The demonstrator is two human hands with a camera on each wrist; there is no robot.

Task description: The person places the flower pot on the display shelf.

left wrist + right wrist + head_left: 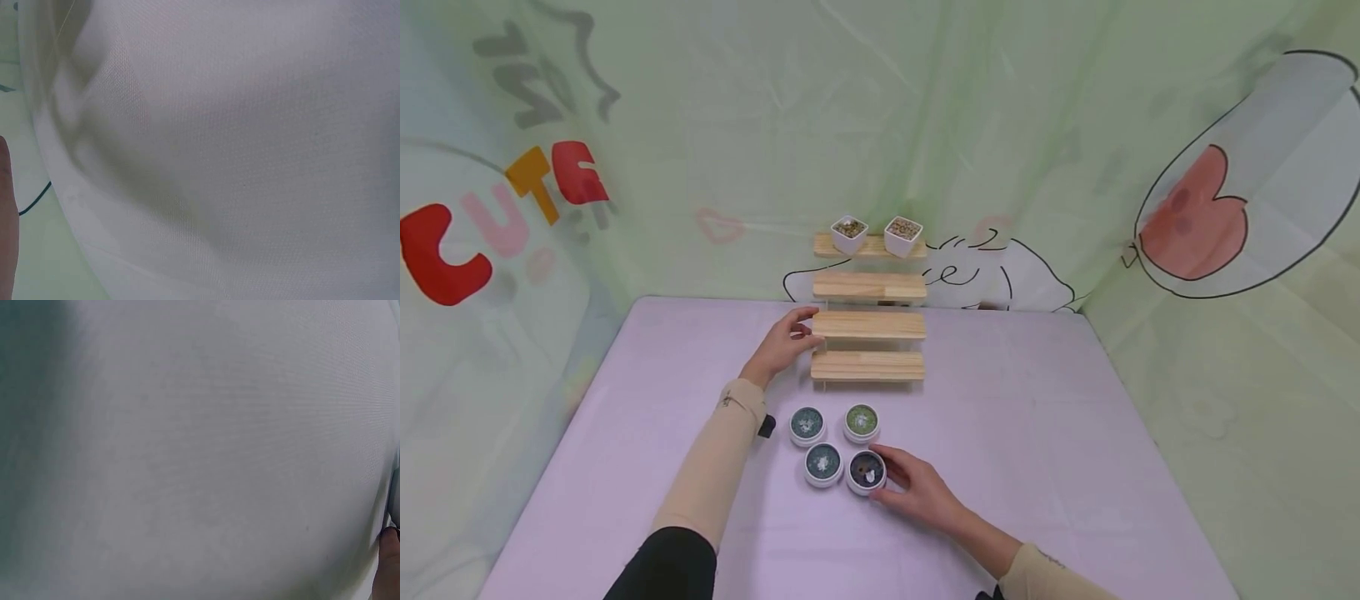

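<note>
Person's right hand (919, 493) pinched the dark-topped jar (867, 472), which sat between thumb and fingers, in front of the wooden rack (868, 365). Left hand (780, 346) gripped the rack's left end, fingers bent.

The left curtain (482, 358) bears the word "CUTE" in big coloured capitals, climbing toward the right: a red C (430, 279), a pink U (505, 242), an orange T (537, 179) and a red E (576, 173), the last distorted. Above it stand blurred grey shapes (533, 98); one resembles an M, but they cannot be read for certain. Low on the back curtain (760, 125), thin black strokes include a curl like a 2 (992, 239) and a loop like an e (949, 273), perhaps only drawing. Dark marks on the left sleeve (707, 467) and right sleeve (1052, 582) are too small to read.
</note>
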